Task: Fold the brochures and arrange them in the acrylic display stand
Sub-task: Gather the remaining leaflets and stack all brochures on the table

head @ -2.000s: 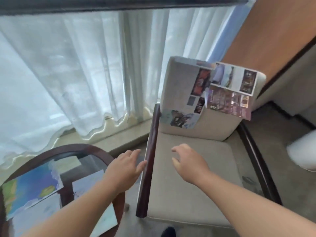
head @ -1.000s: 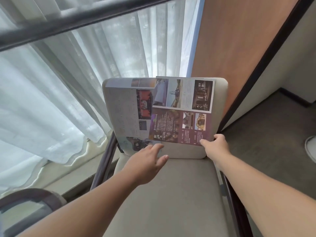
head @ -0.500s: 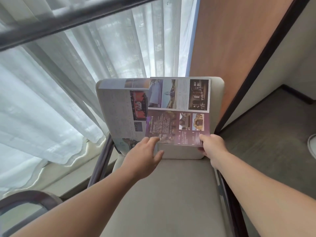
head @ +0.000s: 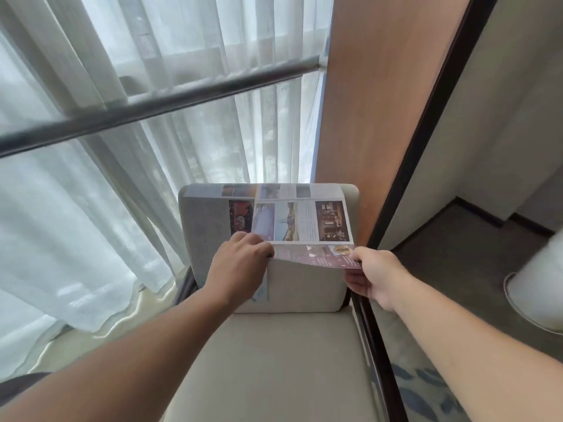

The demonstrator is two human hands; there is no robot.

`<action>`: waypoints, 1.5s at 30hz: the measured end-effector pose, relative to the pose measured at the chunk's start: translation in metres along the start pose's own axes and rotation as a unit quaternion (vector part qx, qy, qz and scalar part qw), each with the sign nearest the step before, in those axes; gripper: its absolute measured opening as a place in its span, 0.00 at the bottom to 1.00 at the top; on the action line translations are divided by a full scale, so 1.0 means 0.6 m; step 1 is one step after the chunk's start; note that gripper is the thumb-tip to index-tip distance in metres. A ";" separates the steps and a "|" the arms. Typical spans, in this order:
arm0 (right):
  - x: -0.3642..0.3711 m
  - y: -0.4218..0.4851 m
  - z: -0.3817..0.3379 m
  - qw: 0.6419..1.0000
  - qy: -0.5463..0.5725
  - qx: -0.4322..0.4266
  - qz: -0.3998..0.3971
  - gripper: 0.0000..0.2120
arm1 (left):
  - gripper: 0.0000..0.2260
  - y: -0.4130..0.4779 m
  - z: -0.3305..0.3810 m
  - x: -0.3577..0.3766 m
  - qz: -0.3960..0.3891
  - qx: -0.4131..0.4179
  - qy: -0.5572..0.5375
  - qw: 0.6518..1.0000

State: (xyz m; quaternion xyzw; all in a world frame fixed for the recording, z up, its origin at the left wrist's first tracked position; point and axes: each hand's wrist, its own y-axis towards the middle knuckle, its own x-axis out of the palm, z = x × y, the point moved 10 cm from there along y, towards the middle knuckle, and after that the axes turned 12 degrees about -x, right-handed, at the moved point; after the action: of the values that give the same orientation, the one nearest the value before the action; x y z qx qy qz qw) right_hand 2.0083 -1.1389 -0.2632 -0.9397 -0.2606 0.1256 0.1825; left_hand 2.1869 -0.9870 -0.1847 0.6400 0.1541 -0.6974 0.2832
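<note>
A brochure (head: pixel 300 222) with photos and a purple lower band lies draped over the backrest of a beige chair (head: pixel 304 287). A second, greyer brochure (head: pixel 207 226) lies under it to the left. My left hand (head: pixel 239 266) grips the top brochure's lower left corner, fingers curled over its edge. My right hand (head: pixel 373 277) pinches the lower right corner and lifts it off the backrest. No acrylic display stand is in view.
The chair seat (head: pixel 274 360) spreads out below my arms, with a dark wooden armrest (head: pixel 377 354) on its right. White sheer curtains (head: pixel 91 208) and a window rail (head: pixel 152 108) fill the left. A wood panel (head: pixel 380 102) stands behind the chair.
Both hands have closed on the top brochure's lower corners. Its lower edge has lifted off the backrest. The camera has tilted upward.
</note>
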 end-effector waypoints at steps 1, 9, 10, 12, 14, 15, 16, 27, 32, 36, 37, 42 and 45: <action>-0.014 -0.013 -0.017 0.995 -0.092 -0.025 0.012 0.17 | 0.11 -0.004 0.005 -0.017 0.009 0.012 -0.002 1.000; 0.128 -0.228 -0.165 0.756 -0.534 -0.347 -0.152 0.26 | 0.10 -0.087 0.017 -0.135 0.057 0.076 -0.004 0.995; 0.150 -0.252 -0.166 0.727 -0.561 -0.364 -0.154 0.18 | 0.10 -0.102 0.017 -0.149 0.061 0.087 0.000 0.994; 0.174 -0.292 -0.175 0.720 -0.555 -0.396 -0.130 0.05 | 0.10 -0.134 0.009 -0.181 0.076 0.098 -0.015 0.992; 0.173 -0.321 -0.185 0.766 -0.498 -0.393 -0.103 0.11 | 0.13 -0.163 -0.022 -0.226 0.116 0.071 -0.090 0.987; 0.166 -0.330 -0.188 0.802 -0.452 -0.378 -0.093 0.12 | 0.18 -0.174 -0.046 -0.247 0.133 0.042 -0.138 0.981; 0.160 -0.340 -0.191 0.832 -0.408 -0.366 -0.086 0.12 | 0.24 -0.184 -0.074 -0.262 0.137 0.003 -0.189 0.972; 0.142 -0.429 -0.262 0.936 -0.072 -0.333 -0.083 0.07 | 0.33 -0.260 -0.128 -0.211 -0.128 -0.212 -0.543 0.803; 0.127 -0.440 -0.242 0.947 0.016 -0.301 -0.110 0.07 | 0.15 -0.276 -0.063 -0.238 -0.147 -0.169 -0.669 0.709; 0.123 -0.451 -0.221 0.947 0.042 -0.289 -0.134 0.08 | 0.14 -0.286 -0.030 -0.250 -0.137 -0.174 -0.689 0.690; 0.121 -0.454 -0.221 0.946 0.054 -0.287 -0.142 0.08 | 0.15 -0.287 -0.023 -0.250 -0.139 -0.171 -0.693 0.686; 0.109 -0.472 -0.226 0.940 0.092 -0.266 -0.194 0.11 | 0.19 -0.307 0.007 -0.221 -0.222 -0.195 -0.727 0.619; 0.103 -0.474 -0.220 0.942 0.086 -0.253 -0.204 0.13 | 0.16 -0.302 0.012 -0.225 -0.194 -0.190 -0.734 0.623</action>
State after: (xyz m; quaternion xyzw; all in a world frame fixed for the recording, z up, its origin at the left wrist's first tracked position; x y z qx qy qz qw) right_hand 1.9773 -0.9153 -0.0366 -0.8888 -0.4533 -0.0655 -0.0174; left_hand 2.0766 -0.8210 -0.0785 -0.1967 0.1449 -0.9299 0.2751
